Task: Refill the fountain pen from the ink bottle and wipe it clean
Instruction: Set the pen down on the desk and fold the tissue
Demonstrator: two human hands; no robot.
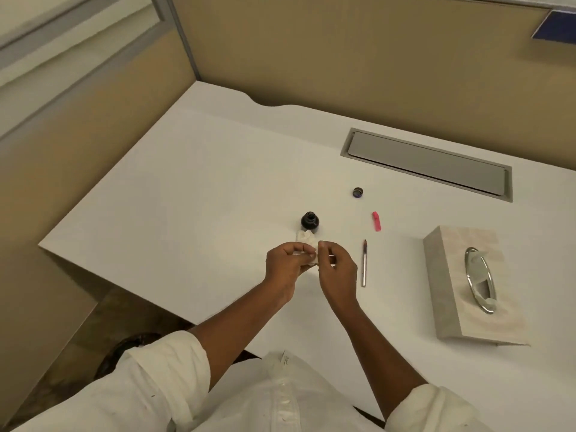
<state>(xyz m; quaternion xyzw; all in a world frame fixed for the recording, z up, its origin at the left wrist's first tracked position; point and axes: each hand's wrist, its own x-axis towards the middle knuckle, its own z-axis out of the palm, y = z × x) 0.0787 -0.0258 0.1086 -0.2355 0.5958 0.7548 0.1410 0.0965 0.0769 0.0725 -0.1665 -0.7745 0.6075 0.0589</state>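
White tissue (304,237) pinched in left hand (284,264), right hand (339,271) fingers (324,246), one ink bottle (309,221)

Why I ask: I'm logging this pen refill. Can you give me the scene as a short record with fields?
left hand: pinches the tissue
right hand: pinches the same tissue from the other side
ink bottle: open, upright, just beyond the hands
bottle cap: off, farther back on the desk
pen: lying on the desk right of the hands, untouched
pink piece: lying between cap and pen
tissue box: on the desk, far right
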